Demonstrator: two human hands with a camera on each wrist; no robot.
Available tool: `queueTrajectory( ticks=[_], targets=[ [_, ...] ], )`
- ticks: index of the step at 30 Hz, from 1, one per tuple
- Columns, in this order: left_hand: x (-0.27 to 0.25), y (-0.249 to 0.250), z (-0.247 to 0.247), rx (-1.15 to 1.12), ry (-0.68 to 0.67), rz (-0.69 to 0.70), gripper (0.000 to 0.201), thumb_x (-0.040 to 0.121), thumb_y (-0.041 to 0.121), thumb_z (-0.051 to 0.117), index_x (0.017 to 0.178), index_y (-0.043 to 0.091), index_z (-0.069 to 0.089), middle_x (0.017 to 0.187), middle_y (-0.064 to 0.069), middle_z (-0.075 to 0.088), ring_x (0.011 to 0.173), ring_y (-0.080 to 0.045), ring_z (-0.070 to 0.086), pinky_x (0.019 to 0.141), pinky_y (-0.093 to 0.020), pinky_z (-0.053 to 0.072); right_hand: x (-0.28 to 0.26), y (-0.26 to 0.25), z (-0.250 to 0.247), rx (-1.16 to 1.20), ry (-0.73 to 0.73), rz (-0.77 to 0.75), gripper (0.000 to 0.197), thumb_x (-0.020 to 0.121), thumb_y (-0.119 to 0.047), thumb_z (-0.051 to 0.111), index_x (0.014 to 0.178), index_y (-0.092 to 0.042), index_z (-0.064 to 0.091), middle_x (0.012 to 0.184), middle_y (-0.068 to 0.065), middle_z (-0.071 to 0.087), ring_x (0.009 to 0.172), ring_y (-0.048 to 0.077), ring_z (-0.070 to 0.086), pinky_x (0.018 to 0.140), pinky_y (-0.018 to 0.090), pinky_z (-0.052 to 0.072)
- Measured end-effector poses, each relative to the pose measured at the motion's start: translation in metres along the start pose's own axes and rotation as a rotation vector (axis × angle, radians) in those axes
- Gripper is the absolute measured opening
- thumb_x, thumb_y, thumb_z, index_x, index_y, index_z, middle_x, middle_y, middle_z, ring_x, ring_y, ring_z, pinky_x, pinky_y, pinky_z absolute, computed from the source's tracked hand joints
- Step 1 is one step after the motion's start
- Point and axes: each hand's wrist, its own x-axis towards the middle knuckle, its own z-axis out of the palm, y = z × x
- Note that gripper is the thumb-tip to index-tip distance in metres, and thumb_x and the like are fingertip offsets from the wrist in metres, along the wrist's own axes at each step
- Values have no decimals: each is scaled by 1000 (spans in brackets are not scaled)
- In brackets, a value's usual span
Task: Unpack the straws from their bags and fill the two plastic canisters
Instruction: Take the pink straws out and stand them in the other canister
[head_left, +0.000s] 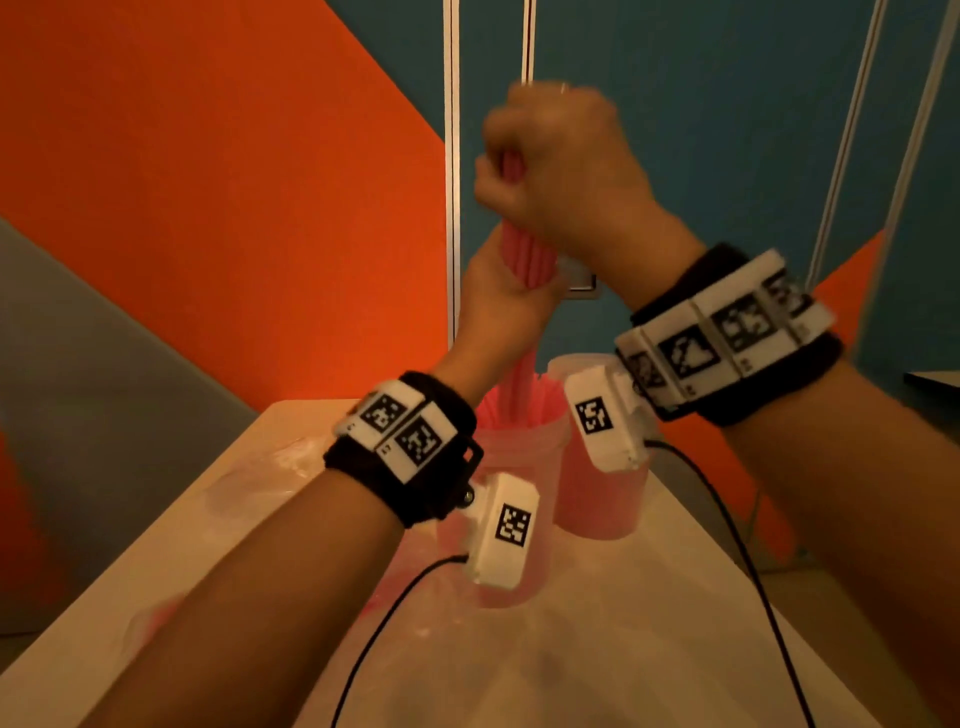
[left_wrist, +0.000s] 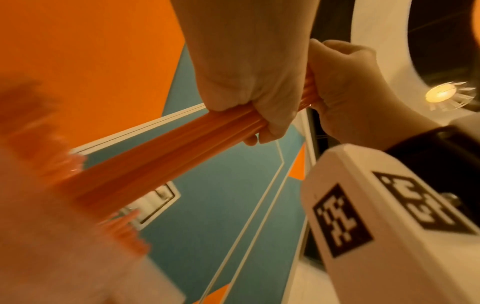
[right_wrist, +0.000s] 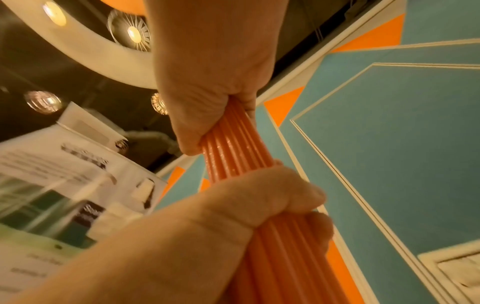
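Observation:
A thick bundle of pink straws (head_left: 524, 254) stands upright, its lower ends inside the near clear canister (head_left: 519, 447), which holds other straws. My left hand (head_left: 498, 301) grips the bundle low down, and my right hand (head_left: 550, 161) grips it just above, fist over fist. In the left wrist view the left hand (left_wrist: 246, 92) wraps the straws (left_wrist: 168, 164), with the right hand (left_wrist: 345, 88) behind it. The right wrist view has the right hand (right_wrist: 207, 82) above the left hand (right_wrist: 259, 205) on the straws (right_wrist: 233, 148). A second canister (head_left: 597, 493), packed with pink straws, stands to the right.
Both canisters stand on a white table (head_left: 701, 597). Crumpled clear bags (head_left: 260, 478) lie at its left and front. Black cables (head_left: 727, 519) hang from the wrist cameras across the table. An orange and blue wall (head_left: 234, 182) rises close behind.

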Motion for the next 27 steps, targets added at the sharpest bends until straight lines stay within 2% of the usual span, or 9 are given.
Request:
queueTrajectory(
  ticks=[4,9,12,15,19,21,23,25,27],
  targets=[
    [-24,-43,-7,158,-26,-235,42,71,-9,66,85,27,51,80,2,61,69,-6,56,62,-28,47,-34,7,42,72,-229,144,16,71,-15,57,62,-2,62,66,16,58,61,32,57,56,30,35],
    [-44,-60,-26,145,-161,-333,96,61,-1,83,134,21,26,122,0,50,112,-12,51,94,-31,47,-82,10,78,128,-470,264,15,85,-16,55,82,-5,66,77,0,46,72,18,48,55,21,26],
    [-50,-63,-42,240,-206,-300,117,59,-5,83,147,18,9,139,-5,38,130,-14,38,101,-18,35,-116,8,99,179,-698,303,19,88,-15,52,90,-3,67,85,11,61,81,26,58,64,26,31],
    [-64,-71,-54,412,-255,-248,109,62,-1,81,147,16,15,147,-6,33,136,-14,30,94,-2,28,-134,13,116,168,-876,379,34,96,-28,41,101,-4,65,100,19,63,95,34,58,76,35,37],
    [-79,-82,-63,628,-303,-28,83,71,9,75,142,10,30,144,-6,36,137,-21,30,112,-13,10,-134,17,126,216,-980,414,59,89,-55,13,126,-27,50,125,6,49,117,28,41,101,49,30],
    [-84,-85,-62,641,-289,74,81,73,8,73,142,8,31,147,-3,32,140,-20,22,106,-2,-4,-133,16,126,264,-883,523,43,96,-47,21,135,-40,36,142,-4,32,131,20,25,109,51,16],
    [-88,-85,-62,602,-250,129,79,74,9,72,142,15,32,149,4,28,143,-16,13,107,-2,-6,-130,14,121,343,-663,638,42,97,-35,26,137,-46,30,149,-10,25,138,13,17,110,53,5],
    [-93,-87,-67,534,-193,181,72,73,10,73,136,19,41,145,6,35,144,-15,14,114,-13,1,-125,15,114,426,-452,749,45,95,-30,26,137,-43,34,150,-13,27,140,7,15,110,51,0],
    [-99,-91,-72,509,-114,240,61,75,14,74,130,16,49,141,4,43,144,-18,19,118,-29,15,-125,21,111,520,-394,797,43,98,-32,23,138,-42,34,152,-16,24,143,4,8,110,48,-7]
  ],
)
